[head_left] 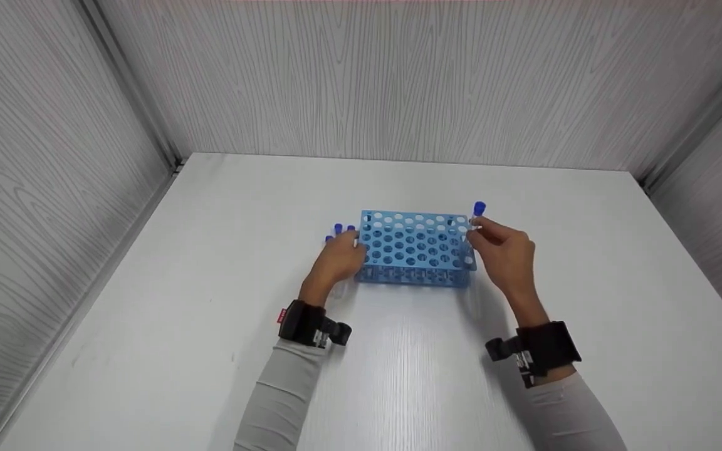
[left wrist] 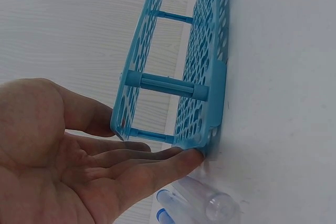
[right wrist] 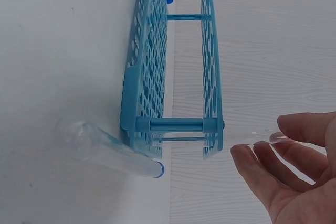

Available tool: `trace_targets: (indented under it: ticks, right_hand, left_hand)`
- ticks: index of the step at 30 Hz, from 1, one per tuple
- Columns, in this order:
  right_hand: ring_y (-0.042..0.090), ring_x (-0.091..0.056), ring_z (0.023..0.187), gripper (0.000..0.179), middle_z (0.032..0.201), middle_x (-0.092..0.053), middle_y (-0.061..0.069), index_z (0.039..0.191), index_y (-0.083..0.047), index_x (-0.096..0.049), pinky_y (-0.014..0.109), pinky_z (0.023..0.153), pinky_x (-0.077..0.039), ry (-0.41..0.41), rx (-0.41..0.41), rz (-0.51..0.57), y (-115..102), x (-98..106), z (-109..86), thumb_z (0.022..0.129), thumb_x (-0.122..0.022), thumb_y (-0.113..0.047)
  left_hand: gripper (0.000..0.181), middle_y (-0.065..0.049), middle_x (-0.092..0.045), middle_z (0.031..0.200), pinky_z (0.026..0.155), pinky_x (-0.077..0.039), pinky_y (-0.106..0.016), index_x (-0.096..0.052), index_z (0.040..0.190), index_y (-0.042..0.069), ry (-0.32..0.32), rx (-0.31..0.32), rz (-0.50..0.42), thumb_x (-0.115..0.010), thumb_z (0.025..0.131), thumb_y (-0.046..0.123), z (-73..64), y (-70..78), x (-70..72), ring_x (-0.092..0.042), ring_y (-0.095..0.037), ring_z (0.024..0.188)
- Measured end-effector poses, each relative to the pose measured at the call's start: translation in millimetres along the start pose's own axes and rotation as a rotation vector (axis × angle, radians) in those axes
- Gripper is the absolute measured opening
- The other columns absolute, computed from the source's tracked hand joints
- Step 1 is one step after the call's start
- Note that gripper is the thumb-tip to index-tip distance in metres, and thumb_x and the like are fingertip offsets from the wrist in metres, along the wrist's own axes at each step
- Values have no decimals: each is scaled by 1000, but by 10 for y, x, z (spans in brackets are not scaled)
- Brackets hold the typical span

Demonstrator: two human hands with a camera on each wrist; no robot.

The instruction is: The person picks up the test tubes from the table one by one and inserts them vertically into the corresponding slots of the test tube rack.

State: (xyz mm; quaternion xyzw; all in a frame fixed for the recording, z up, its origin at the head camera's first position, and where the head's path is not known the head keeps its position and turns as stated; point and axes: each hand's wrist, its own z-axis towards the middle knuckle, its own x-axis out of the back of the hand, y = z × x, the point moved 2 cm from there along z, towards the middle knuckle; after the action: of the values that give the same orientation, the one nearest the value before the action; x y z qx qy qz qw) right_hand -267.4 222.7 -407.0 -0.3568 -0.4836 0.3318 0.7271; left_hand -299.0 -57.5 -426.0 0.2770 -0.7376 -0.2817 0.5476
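A blue test tube rack [head_left: 416, 250] with rows of round holes stands on the white table. At its left end my left hand [head_left: 340, 255] grips it; in the left wrist view the thumb lies against the upper plate and the fingers [left wrist: 152, 174] reach along the end. Over the right end, my right hand [head_left: 504, 252] pinches a clear test tube with a blue cap [head_left: 479, 208]. In the right wrist view that tube [right wrist: 244, 134] runs from the fingertips to the rack's top plate; its lower part is hard to make out.
Several blue-capped tubes [head_left: 338, 228] lie left of the rack, partly hidden by my left hand. Another blue-capped tube [right wrist: 118, 153] lies on the table beside the rack's right end. Grey wood-grain panels [head_left: 361, 81] enclose the table's back and sides.
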Motion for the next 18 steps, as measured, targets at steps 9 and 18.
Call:
trace_targets:
  ticks: [9,18]
  right_hand:
    - [22,-71,97,32,110,-77,14,127,-9,-73,12,74,-52,-16,-29,-4,4,0,4,97,-66,-22]
    - [23,-71,100,32,114,-76,13,125,-8,-73,12,77,-52,-19,-20,-11,-17,15,-7,98,-66,-24]
  left_hand:
    - [53,-14,-40,161,124,-29,-47,-36,157,5,-3,24,3,-38,107,24,-8,3,-10,-31,-32,152]
    - [53,-14,-39,161,124,-29,-47,-36,157,4,-5,22,10,-38,107,25,4,5,-7,-30,-32,153]
